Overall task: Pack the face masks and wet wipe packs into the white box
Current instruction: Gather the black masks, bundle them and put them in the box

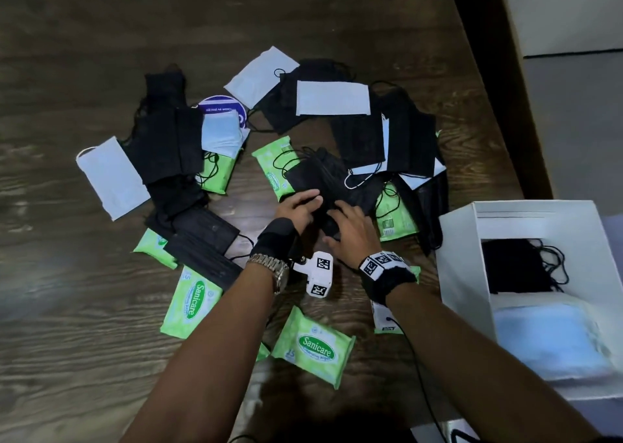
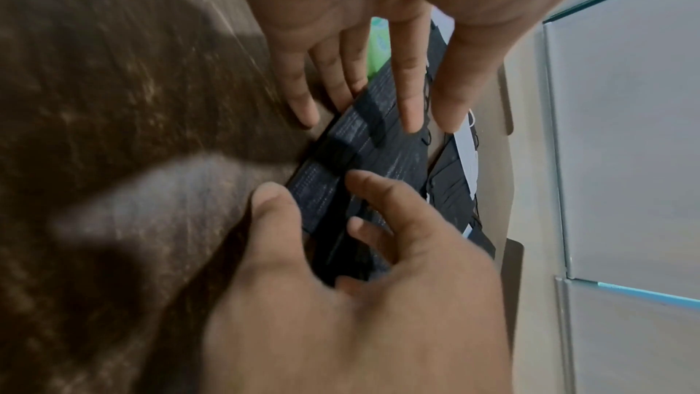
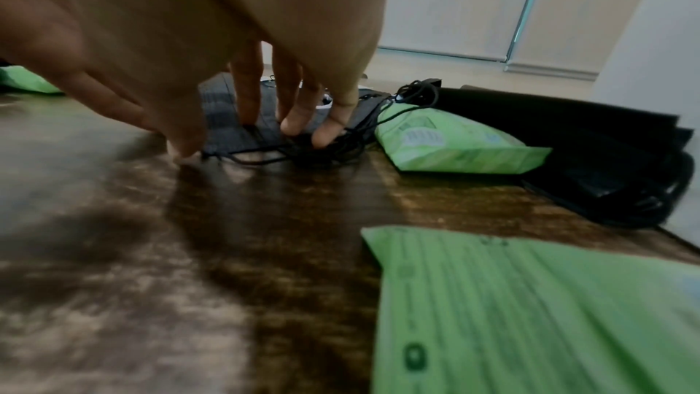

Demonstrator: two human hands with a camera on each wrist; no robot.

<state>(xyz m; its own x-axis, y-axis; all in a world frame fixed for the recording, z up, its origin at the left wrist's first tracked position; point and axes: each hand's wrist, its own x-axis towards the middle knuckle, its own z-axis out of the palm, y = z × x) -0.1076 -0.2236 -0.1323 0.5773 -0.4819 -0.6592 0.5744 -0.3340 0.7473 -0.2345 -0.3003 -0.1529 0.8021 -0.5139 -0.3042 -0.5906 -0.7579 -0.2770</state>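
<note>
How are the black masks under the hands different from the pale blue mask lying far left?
The black masks are dark and stacked; the pale blue mask is light and looks single. The left hand and right hand touch the black masks, not the pale blue mask. Both lie flat on the table.

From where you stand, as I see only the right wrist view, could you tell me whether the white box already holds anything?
Observer: Yes. The white box, on the person's right, holds black masks at its far end and light blue masks nearer.
Operator: Thank you. Is the left hand busy?
Observer: It grips one end of the black mask stack that the right hand presses.
Operator: Is anything green inside the box?
Observer: Nothing that I can see. A label-up wipe pack lies on the table between the forearms.
</note>
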